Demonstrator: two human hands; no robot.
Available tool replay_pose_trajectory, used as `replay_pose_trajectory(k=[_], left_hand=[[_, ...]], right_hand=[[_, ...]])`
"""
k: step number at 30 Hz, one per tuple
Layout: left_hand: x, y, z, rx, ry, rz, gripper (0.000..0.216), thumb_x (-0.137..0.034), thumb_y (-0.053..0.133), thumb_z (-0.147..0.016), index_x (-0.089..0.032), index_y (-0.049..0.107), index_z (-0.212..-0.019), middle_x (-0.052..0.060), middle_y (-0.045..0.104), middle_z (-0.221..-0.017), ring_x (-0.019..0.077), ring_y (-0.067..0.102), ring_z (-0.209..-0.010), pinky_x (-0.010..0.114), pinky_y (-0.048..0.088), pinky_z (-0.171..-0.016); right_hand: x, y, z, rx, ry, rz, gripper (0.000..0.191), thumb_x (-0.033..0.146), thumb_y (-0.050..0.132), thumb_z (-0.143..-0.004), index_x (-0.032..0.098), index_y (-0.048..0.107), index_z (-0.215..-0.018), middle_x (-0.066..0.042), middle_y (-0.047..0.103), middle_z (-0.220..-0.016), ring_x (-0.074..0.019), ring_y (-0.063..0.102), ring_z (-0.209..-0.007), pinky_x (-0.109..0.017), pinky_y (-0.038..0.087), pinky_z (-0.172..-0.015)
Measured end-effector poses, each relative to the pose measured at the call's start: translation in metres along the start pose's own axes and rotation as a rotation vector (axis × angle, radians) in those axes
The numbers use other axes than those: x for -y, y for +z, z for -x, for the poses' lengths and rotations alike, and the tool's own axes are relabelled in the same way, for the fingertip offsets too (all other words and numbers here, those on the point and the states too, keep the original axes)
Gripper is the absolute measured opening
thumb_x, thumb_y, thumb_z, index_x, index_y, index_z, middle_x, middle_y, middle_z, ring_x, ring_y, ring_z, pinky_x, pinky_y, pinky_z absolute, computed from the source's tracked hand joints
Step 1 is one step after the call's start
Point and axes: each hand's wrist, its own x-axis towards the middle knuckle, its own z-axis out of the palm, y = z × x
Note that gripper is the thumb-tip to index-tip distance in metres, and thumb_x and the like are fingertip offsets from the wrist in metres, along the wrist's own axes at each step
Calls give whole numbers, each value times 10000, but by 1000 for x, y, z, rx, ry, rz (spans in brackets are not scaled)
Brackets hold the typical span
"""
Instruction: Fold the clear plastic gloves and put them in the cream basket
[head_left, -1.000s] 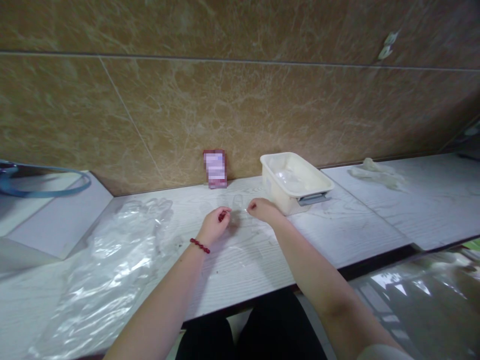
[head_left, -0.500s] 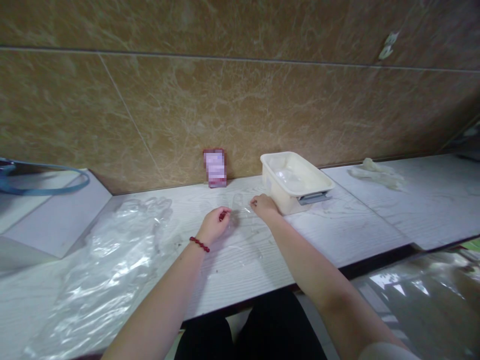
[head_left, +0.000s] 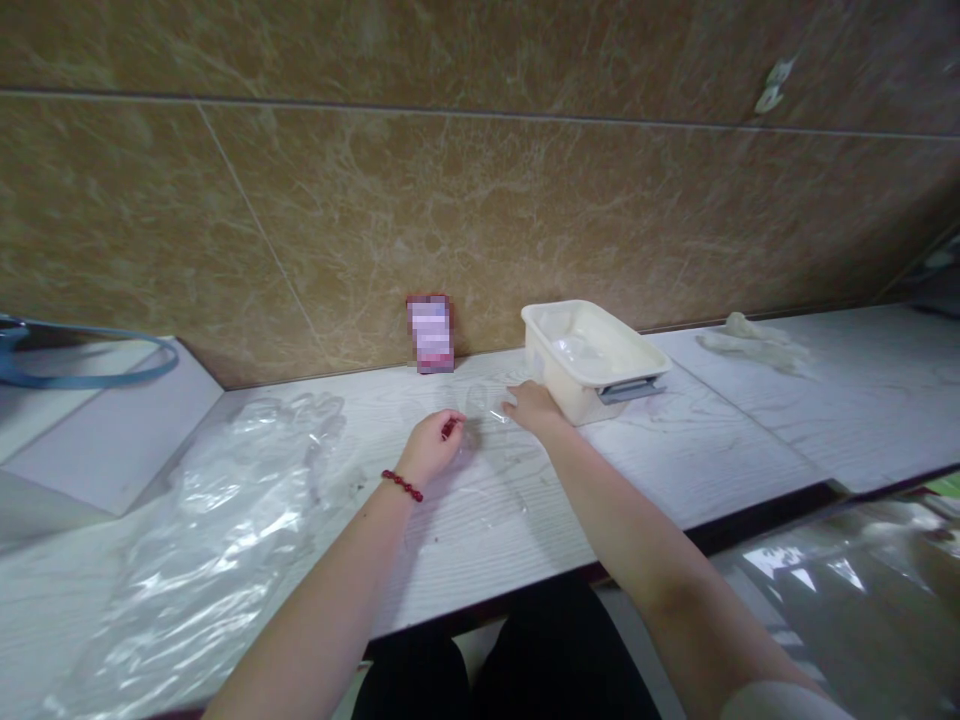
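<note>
So both our bare forearms reach forward, angling toward each other. Our left hand (head_left: 433, 447) is curled up, fingertips pinched together; our right hand (head_left: 531, 407) sits knuckles-up just beside it.

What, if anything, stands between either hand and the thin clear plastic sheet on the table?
Nothing visible does. The left hand and right hand are at the thin clear plastic sheet, one at each side. The white rectangular plastic tub sits beyond the right hand.

Left hand (head_left: 433, 447), right hand (head_left: 532, 408) at a clear film (head_left: 480, 405) (barely visible), cream tub (head_left: 592, 355) just beside.
</note>
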Motion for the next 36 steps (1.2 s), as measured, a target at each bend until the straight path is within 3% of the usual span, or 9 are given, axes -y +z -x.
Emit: replay_pose_trajectory(k=[8,19,22,27,32,36], left_hand=[[1,1,0,14,11,-26,240,-252,399,-756,-169,590,-876,32,630,-778,136,565,-690,248,437,-648],[-1,2,1,3,12,19,220,-243,417,-746,-175,594,-860,29,624,-773,135,564,-688,260,440,-658],[-1,6,0,29,-87,198,203,-242,433,-747,-171,568,-882,23,611,-716,127,563,-638,259,450,-614],[-9,11,-4,44,-389,772,254,-168,448,-759,-140,451,-1011,49,611,-758,107,591,-661,263,482,-647],[-19,8,-3,118,-428,1074,294,-149,435,-785,-173,406,-1077,56,627,-824,109,610,-743,314,469,-776],[-25,8,-1,180,-420,1186,208,-141,446,-781,-146,478,-987,80,622,-932,103,603,-797,300,442,-837]], right_hand=[[6,2,-3,-19,35,-98,231,273,472,-750,229,668,-865,-60,644,-903,-177,583,-833,-230,412,-703],[10,7,-9,-136,-9,-233,229,211,396,-801,170,611,-868,-83,600,-938,-150,551,-856,-227,388,-737],[11,4,-7,-208,-40,-310,215,208,385,-808,166,576,-897,-69,597,-912,-142,540,-842,-232,389,-735],[19,-1,3,-286,-228,-521,205,231,403,-808,154,520,-957,-56,573,-919,-111,542,-792,-226,403,-730],[26,-3,12,-175,-297,-710,266,309,341,-846,164,448,-1041,-61,542,-979,-87,554,-731,-229,436,-680],[29,-4,14,-50,-288,-848,303,354,252,-870,170,435,-1027,-57,523,-967,-72,551,-683,-206,454,-604]])
